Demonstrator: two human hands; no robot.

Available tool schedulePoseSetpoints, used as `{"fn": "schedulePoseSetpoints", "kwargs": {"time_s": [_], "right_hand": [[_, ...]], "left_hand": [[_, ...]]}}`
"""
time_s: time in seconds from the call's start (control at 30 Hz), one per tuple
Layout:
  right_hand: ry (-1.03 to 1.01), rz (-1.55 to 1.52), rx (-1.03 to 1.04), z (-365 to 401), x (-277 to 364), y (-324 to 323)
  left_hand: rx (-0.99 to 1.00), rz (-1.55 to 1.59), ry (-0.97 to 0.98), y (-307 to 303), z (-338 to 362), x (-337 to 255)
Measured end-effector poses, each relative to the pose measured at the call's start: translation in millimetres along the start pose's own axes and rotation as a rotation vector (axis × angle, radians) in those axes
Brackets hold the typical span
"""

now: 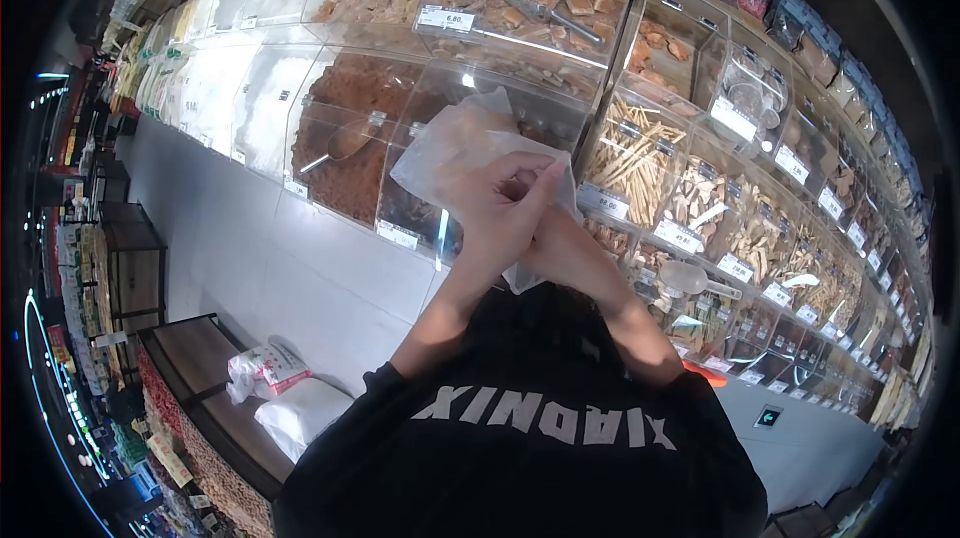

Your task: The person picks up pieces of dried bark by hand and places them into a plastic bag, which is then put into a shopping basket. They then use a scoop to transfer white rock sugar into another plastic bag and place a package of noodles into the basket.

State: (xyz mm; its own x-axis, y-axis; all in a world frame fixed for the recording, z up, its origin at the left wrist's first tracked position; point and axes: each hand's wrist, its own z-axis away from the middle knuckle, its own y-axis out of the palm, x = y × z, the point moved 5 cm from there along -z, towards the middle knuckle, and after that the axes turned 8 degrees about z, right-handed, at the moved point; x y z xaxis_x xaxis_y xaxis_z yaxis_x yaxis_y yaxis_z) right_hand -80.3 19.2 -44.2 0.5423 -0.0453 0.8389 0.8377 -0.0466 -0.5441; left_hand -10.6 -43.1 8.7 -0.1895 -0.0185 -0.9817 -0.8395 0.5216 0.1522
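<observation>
A thin, translucent plastic bag [445, 153] is spread out in front of me, over the clear display bins. My left hand [495, 213] is closed on it, thumb and finger curled together near its right edge. My right hand [558, 243] meets the left one from the right and is closed at the bag too; its fingertips are mostly hidden. Part of the bag hangs below my wrists. Behind it is a dark-looking bin, partly covered by the bag. Left of that, a bin of reddish-brown powder [350, 103] holds a scoop [350, 138].
Bins of pale sticks [635, 153] and dried slices [700, 188] rise on the right, with a clear scoop [685, 278] among them. Metal tongs [555, 18] lie in an upper bin. White bags [300, 413] sit on a low wooden shelf [205, 358] at the lower left.
</observation>
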Motion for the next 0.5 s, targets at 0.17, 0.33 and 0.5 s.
{"fn": "schedulePoseSetpoints", "kwargs": {"time_s": [0.17, 0.33, 0.5], "right_hand": [[-0.126, -0.130, -0.147, -49.8, -21.4, 43.2], [-0.101, -0.427, -0.248, -73.3, -32.7, 62.8], [-0.096, -0.705, -0.306, -24.0, -17.1, 32.2]], "left_hand": [[0.022, -0.066, 0.067, 6.0, 7.5, 4.4], [0.025, -0.026, 0.065, 4.6, 10.1, 7.8], [0.028, 0.012, 0.061, -10.5, 3.5, 6.4]]}}
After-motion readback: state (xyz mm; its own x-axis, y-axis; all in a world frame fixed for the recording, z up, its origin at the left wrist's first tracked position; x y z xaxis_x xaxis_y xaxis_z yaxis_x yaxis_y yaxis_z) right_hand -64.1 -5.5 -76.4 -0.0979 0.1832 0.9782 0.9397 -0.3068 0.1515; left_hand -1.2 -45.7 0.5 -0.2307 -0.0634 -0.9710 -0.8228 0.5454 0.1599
